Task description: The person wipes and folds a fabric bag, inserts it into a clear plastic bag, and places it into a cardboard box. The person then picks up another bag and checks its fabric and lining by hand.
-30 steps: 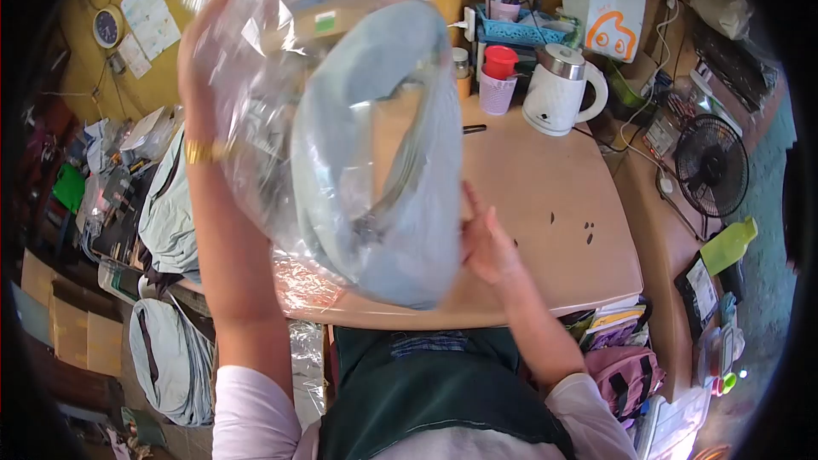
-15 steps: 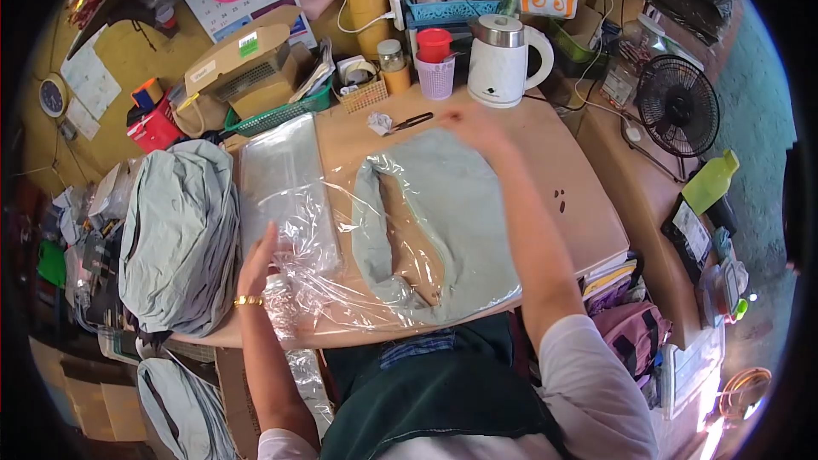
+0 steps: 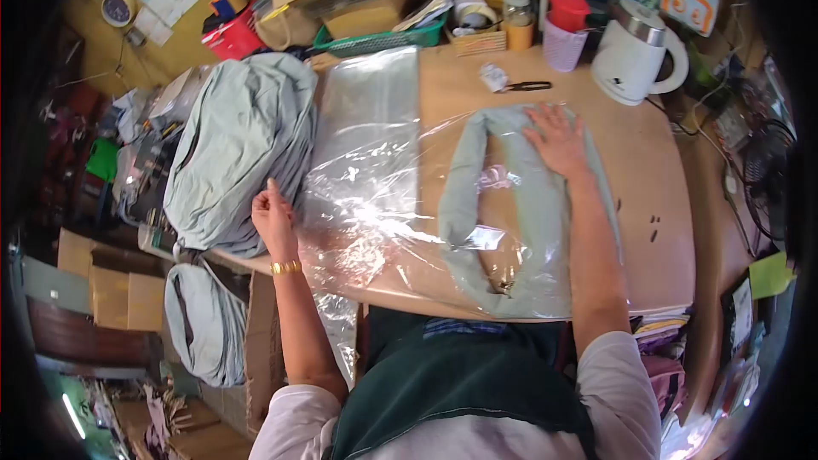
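A grey ring-shaped fabric piece (image 3: 464,196) lies on the table with clear plastic film (image 3: 409,243) over it. My right hand (image 3: 555,143) rests flat on its upper part, fingers spread. At the edge of the big grey fabric pile (image 3: 234,149), my left hand (image 3: 274,220) is closed, its fingers curled together with one fingertip pointing up. Whatever it grips, if anything, cannot be made out; shiny film spreads just to its right. Flat clear plastic sheets (image 3: 372,89) lie between the pile and the ring-shaped piece.
Small black snips (image 3: 530,86) and crumpled white paper (image 3: 492,77) lie near the back. A white kettle (image 3: 629,55), a lilac cup (image 3: 562,49) and a green basket (image 3: 383,41) line the back edge. More grey fabric (image 3: 204,324) hangs below the table on the left.
My view has turned left. My right hand has come down flat on the fabric piece. My left hand has moved beside the pile, and the bunched film now lies more spread out.
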The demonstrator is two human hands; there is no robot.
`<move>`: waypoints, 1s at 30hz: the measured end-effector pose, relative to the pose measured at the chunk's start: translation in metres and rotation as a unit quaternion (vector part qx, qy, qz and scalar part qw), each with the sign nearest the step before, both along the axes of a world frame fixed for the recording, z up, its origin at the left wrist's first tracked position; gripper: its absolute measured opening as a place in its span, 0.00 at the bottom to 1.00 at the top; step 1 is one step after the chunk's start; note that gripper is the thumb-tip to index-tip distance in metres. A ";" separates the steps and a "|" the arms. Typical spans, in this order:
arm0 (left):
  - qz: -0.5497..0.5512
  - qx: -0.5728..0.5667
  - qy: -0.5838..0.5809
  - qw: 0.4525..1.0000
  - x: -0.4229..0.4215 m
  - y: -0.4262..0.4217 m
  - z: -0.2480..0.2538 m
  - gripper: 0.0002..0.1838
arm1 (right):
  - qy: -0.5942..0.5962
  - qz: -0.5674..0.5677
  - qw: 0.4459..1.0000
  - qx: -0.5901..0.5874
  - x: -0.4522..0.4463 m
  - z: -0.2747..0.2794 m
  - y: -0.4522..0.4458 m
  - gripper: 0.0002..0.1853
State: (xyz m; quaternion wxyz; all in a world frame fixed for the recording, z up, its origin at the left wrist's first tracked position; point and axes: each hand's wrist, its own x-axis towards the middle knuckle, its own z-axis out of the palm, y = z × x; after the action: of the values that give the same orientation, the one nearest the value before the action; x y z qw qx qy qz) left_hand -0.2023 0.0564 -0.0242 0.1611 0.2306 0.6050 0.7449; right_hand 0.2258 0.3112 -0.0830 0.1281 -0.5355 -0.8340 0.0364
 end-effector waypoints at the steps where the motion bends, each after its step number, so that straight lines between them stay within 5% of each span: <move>1: 0.009 -0.007 0.003 1.000 0.011 -0.014 0.010 0.14 | -0.002 -0.009 1.000 0.014 -0.002 0.000 0.002 0.28; 3: -0.219 -0.220 0.004 0.951 0.047 -0.039 0.024 0.12 | -0.008 -0.009 1.000 0.018 -0.007 -0.003 0.005 0.28; 5: -0.286 -0.261 0.031 0.921 0.111 -0.033 0.025 0.09 | -0.027 -0.014 0.999 0.024 -0.007 -0.005 0.007 0.28; 9: -0.370 -0.165 -0.071 0.912 0.129 -0.022 -0.023 0.08 | -0.014 -0.020 0.999 0.021 -0.004 -0.008 0.008 0.28; 11: -0.241 -0.058 -0.360 0.899 0.152 -0.018 -0.010 0.13 | -0.002 -0.009 1.000 0.017 -0.005 -0.010 0.010 0.28; 13: -0.254 -0.084 -0.381 0.885 0.145 -0.037 -0.022 0.18 | -0.003 -0.013 1.000 0.027 -0.006 -0.011 0.012 0.28; 16: -0.479 -0.091 -0.330 0.808 0.114 -0.074 -0.035 0.18 | -0.014 -0.012 1.000 0.022 -0.006 -0.007 0.010 0.28; 19: -0.440 -0.157 -0.218 0.857 0.102 -0.103 -0.025 0.10 | -0.014 -0.019 0.999 0.022 -0.007 -0.009 0.011 0.28; 21: -0.339 -0.134 -0.271 0.891 0.088 -0.106 -0.010 0.07 | -0.022 -0.022 0.999 0.007 -0.011 0.000 0.012 0.28; 25: -0.269 -0.113 -0.244 0.925 0.090 -0.100 -0.014 0.09 | -0.035 -0.029 0.998 -0.035 -0.019 0.001 0.026 0.29; 30: -0.313 -0.082 -0.275 0.905 0.108 -0.086 -0.020 0.18 | -0.033 0.037 0.999 -0.013 0.000 0.094 -0.051 0.32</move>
State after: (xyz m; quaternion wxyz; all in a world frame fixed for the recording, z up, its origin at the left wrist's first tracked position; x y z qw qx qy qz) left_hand -0.0946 -0.0297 -0.0447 0.5642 0.1801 0.4925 0.6377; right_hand 0.2260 0.2601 0.0112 0.0921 -0.5068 -0.8564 0.0341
